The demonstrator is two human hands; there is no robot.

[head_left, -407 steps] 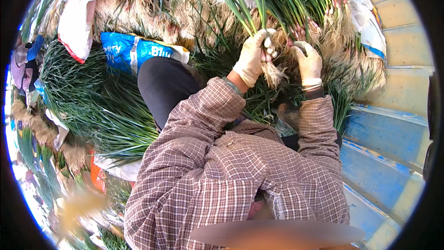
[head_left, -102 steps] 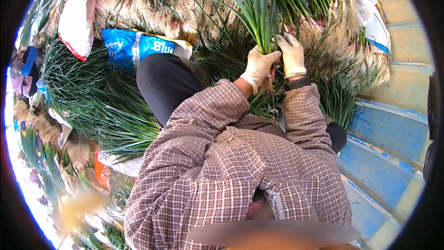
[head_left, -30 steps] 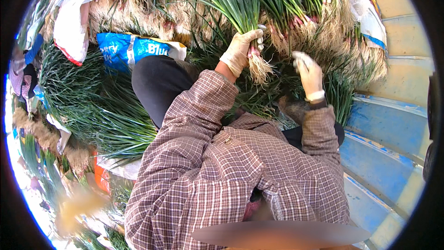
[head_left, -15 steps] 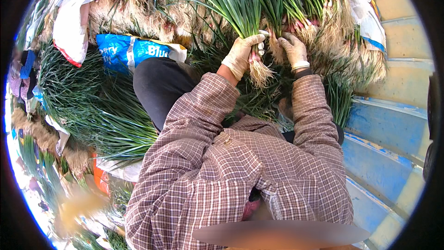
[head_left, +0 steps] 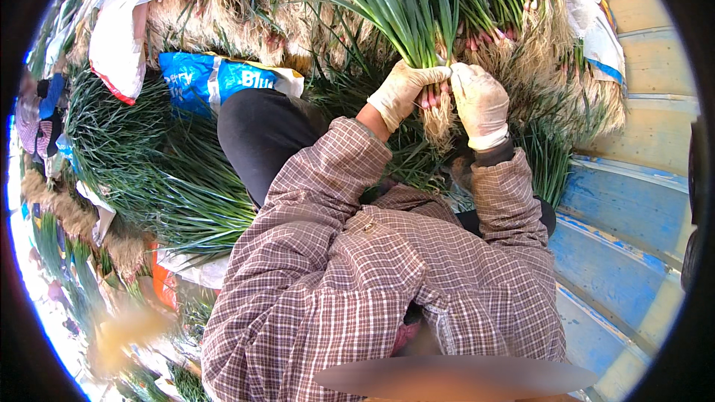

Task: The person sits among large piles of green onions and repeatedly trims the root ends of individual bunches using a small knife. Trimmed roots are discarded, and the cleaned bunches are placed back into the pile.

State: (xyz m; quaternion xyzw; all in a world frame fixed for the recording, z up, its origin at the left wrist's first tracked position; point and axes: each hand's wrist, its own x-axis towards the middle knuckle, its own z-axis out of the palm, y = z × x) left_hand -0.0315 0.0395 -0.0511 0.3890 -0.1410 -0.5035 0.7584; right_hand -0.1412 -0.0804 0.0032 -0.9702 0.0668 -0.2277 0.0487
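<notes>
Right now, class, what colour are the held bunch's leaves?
The leaves are green, in the head view.

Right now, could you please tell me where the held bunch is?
In the head view, the held bunch is right of centre near the top, in the left hand, with the right hand beside its lower end.

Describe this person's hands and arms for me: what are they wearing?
The left hand and right hand both wear thin-looking, cream-coloured gloves. The loose sleeves are brown with a fine white check. A dark inner cuff shows between the right glove and its sleeve.
</notes>
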